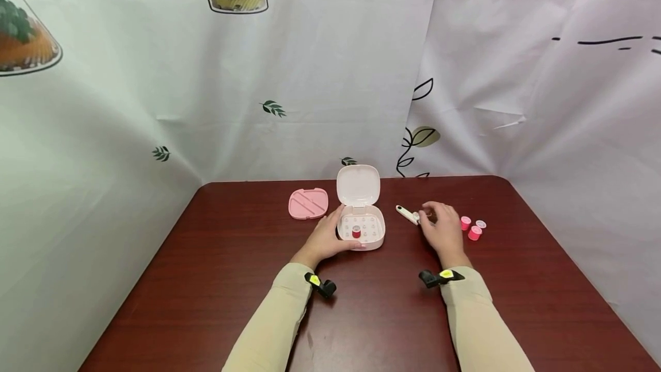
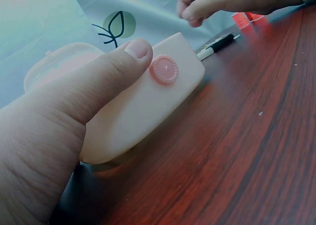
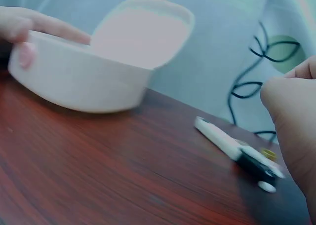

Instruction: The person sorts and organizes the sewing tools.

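My left hand [image 1: 326, 238] grips an open white sewing box [image 1: 382, 234], its thumb along the front and fingers at the left side. In the left wrist view, the thumb lies beside a pink button-shaped catch [image 2: 165, 70]. One red thread spool [image 1: 356, 232] stands among the small pegs inside. My right hand [image 1: 443, 229] is over the table right of the box, fingers bent, with a gap between thumb and forefinger and nothing seen in it. By its fingertips lies a slim white-and-black tool [image 3: 232, 148], with a small gold-coloured piece [image 3: 269, 154] beside it.
A pink divided tray [image 1: 308, 204] lies left of the box, whose raised lid [image 1: 358, 185] stands at the back. Two pink spools [image 1: 475, 233] and a whitish one [image 1: 481, 224] are right of my right hand. A printed cloth [image 1: 310, 73] hangs behind the dark red table [image 1: 372, 314].
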### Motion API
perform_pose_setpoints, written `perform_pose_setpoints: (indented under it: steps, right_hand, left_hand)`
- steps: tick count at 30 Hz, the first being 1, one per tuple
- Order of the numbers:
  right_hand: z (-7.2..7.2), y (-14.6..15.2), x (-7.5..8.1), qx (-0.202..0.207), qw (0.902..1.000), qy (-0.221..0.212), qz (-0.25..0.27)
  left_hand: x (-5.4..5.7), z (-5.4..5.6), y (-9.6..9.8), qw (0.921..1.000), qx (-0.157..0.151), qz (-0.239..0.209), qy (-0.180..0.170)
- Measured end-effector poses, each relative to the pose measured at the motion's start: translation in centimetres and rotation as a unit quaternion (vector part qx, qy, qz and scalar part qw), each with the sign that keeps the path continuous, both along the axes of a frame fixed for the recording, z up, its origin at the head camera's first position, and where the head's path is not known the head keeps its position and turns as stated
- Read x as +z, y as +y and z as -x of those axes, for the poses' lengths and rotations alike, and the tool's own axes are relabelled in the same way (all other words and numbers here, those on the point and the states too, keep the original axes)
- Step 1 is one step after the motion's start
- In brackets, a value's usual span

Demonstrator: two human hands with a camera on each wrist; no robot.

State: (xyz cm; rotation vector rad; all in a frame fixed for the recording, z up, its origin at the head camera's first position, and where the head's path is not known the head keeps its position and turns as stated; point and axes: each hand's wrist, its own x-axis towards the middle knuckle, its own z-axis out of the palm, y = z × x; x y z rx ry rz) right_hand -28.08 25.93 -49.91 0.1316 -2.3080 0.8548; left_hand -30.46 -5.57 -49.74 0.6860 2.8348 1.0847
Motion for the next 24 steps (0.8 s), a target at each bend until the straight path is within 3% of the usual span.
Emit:
perform_pose_setpoints:
  steps: [8, 14, 24]
  right_hand:
    - [-0.5, 3.3, 0.0, -0.064, 0.9979, 0.013, -0.003]
    - [-1.1, 5.4, 0.0, -0.101, 0.9937, -0.049, -0.004]
    - [-2.1, 7.8, 0.0, -0.101, 0.9847, -0.14, -0.023]
  left_hand:
    - [0.0, 0.0, 0.1, 1.0, 0.0, 0.0, 0.004]
    - [0.1, -0.1, 0.1, 1.0, -0.002, 0.004, 0.001]
    - [0.0, -0.1, 0.1, 1.0, -0.001, 0.006, 0.005]
